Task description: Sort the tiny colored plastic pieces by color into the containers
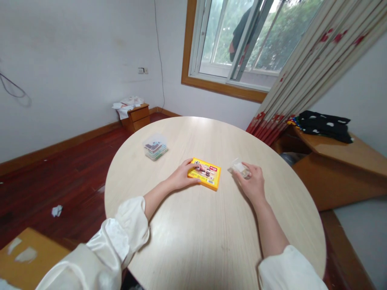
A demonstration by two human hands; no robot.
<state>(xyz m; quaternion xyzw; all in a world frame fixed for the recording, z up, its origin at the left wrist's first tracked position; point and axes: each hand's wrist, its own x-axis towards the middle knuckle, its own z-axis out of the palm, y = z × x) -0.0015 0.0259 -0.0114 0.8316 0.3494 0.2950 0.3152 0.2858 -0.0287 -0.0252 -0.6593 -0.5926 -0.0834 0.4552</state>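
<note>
My left hand (184, 175) grips the left end of a flat yellow box (208, 174), thumb and fingers around its edge. The box has a printed picture and a red label on top and lies on the round pale wood table (193, 225). To its right, my right hand (253, 180) has its fingers closed around a small clear plastic bag (238, 166) with pale contents that I cannot make out. A gap of bare table separates the bag from the box.
A clear plastic container (155, 147) with coloured cards or sheets stands at the table's left. Beyond the table are a small wooden cabinet (140, 115) with papers, a curtain (290, 76), a window and a wooden desk (344, 161) bearing folded black cloth (325, 125).
</note>
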